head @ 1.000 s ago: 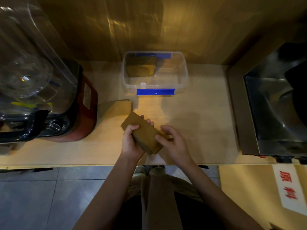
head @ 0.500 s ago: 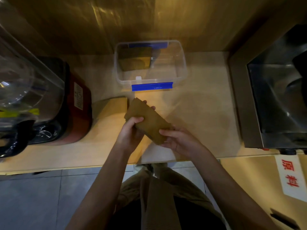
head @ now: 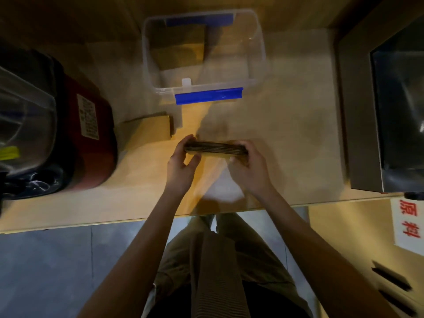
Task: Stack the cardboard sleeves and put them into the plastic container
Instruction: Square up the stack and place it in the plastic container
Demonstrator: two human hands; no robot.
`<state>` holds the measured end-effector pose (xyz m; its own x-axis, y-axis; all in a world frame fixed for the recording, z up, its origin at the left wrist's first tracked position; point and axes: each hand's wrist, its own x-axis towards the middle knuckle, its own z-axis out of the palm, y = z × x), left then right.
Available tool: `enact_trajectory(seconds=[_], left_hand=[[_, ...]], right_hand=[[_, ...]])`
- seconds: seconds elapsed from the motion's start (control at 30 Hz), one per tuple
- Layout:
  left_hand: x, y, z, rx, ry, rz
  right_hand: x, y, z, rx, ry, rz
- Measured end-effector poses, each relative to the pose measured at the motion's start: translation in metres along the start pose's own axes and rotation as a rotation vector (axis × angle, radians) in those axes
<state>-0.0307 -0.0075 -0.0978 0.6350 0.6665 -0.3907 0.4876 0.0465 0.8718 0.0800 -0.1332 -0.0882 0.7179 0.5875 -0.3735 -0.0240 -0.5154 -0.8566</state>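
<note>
A stack of brown cardboard sleeves (head: 215,149) stands on its long edge on the counter, its layered edges facing up. My left hand (head: 182,162) grips its left end and my right hand (head: 249,167) grips its right end. Beyond it stands the clear plastic container (head: 259,53) with blue clips, open on top, and a pile of sleeves (head: 181,48) lies in its left half. More flat sleeves (head: 146,128) lie on the counter to the left of my hands.
A red and black appliance (head: 91,143) with a clear cover fills the counter's left side. A steel sink unit (head: 358,134) borders the right. The counter's front edge (head: 114,222) runs just below my wrists.
The stack has turned from lying tilted and flat in my hands to standing level on its edge. The view has moved closer over the counter.
</note>
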Motion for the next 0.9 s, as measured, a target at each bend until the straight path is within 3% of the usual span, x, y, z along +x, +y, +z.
enact_trajectory(seconds=[0.23, 0.43, 0.63, 0.9], left_hand=[[0.004, -0.007, 0.006, -0.027, 0.001, -0.042], [-0.005, 0.000, 0.020, -0.123, 0.100, -0.074], [-0.012, -0.003, 0.024, -0.105, 0.107, -0.082], [-0.012, -0.005, 0.027, -0.061, 0.185, -0.114]], right_hand=[[0.002, 0.012, 0.005, 0.101, 0.069, 0.038], [-0.002, 0.009, 0.021, 0.161, 0.192, 0.034], [-0.003, 0.014, 0.023, 0.113, 0.129, 0.044], [-0.005, 0.010, 0.028, 0.096, 0.188, 0.052]])
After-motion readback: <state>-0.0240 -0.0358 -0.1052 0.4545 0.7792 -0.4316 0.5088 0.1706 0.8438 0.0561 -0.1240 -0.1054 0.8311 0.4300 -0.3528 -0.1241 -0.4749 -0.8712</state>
